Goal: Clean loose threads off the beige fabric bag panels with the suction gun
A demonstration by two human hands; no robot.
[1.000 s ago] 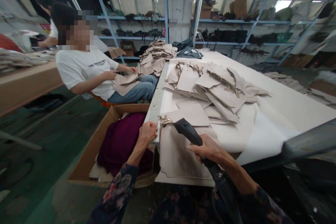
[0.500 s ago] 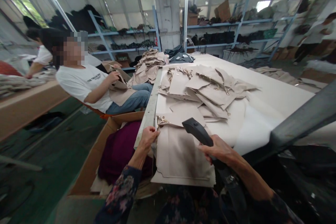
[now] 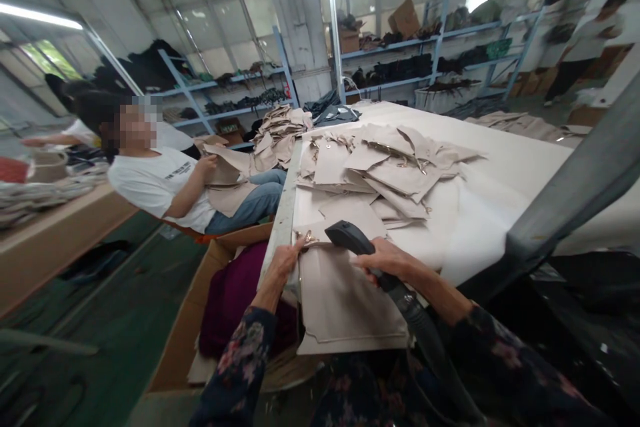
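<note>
A beige fabric piece (image 3: 353,300) lies flat at the near end of the white table, its lower edge hanging toward me. At its upper left corner my left hand (image 3: 289,259) pinches the edge, beside small gold metal fittings (image 3: 309,236). My right hand (image 3: 387,260) is wrapped round a black handheld nozzle tool (image 3: 350,236), whose tip is over the upper edge of the piece. From its handle a dark hose runs down to the right. Beyond it lies a loose pile of beige pieces (image 3: 390,167), some with gold fittings.
On the left, a seated person (image 3: 170,180) holds beige fabric. A cardboard box (image 3: 175,347) with purple cloth (image 3: 230,300) stands below the table's left edge. A grey metal bar (image 3: 575,180) slants across the right. Shelves (image 3: 390,50) line the back.
The nozzle and my right hand have moved left and slightly up over the piece, closer to my left hand. The view has shifted a little. The seated person's hands have moved on their fabric.
</note>
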